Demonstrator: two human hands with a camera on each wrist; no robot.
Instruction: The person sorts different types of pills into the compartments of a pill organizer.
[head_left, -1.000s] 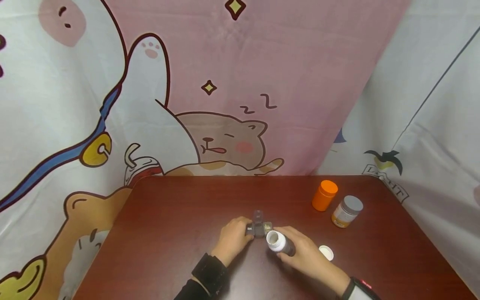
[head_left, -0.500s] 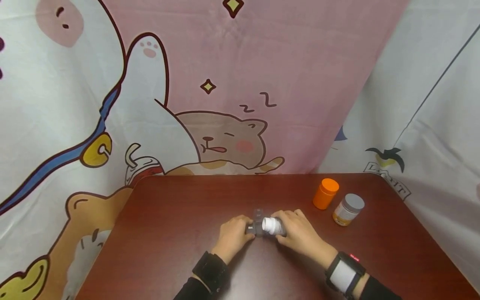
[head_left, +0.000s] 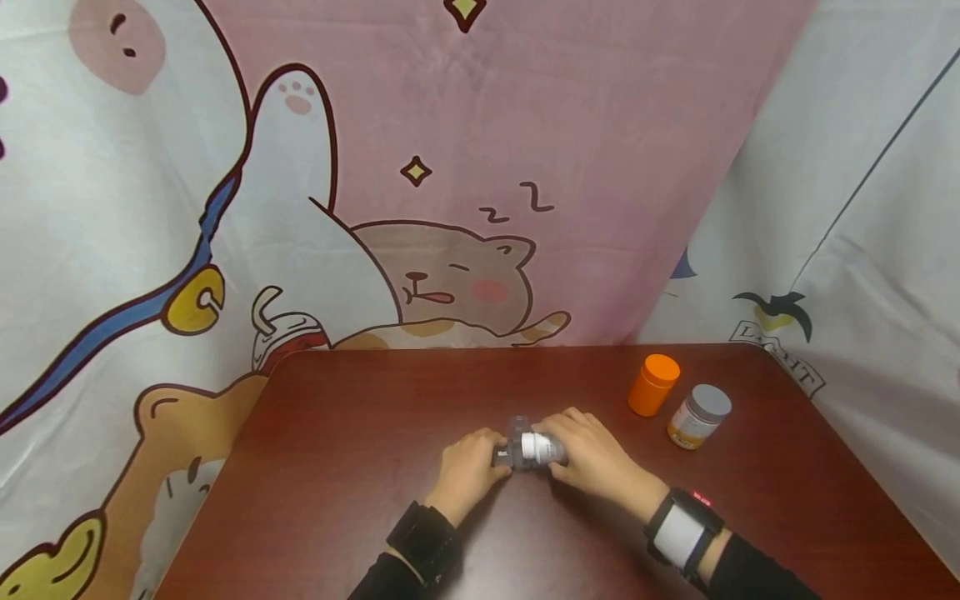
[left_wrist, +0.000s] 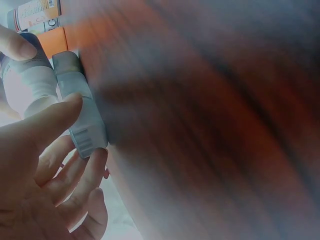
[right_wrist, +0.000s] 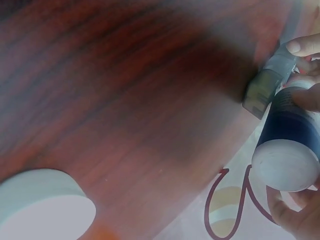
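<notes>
A small translucent grey pill box point(head_left: 502, 456) with compartments lies on the table, one lid point(head_left: 519, 425) raised at its far side. My left hand point(head_left: 467, 473) pinches its left end between thumb and fingers, as the left wrist view also shows along the box point(left_wrist: 90, 122). My right hand point(head_left: 596, 458) grips a white bottle with a dark label point(head_left: 543, 448), tipped nearly level, its uncapped mouth pointing left over the middle of the box. The bottle's pale base point(right_wrist: 285, 165) faces the right wrist camera. What lies inside the compartments under the bottle is hidden.
An orange bottle point(head_left: 653, 385) and a grey-lidded jar point(head_left: 698, 417) stand at the table's back right. In the right wrist view a white round cap point(right_wrist: 45, 205) lies on the table point(right_wrist: 125, 100). A patterned cloth point(head_left: 600, 167) hangs behind the table.
My right hand has moved left and away from me, tipping the bottle from mouth-up to nearly level over the pill box. My left hand stays on the box. The right arm now covers the white cap.
</notes>
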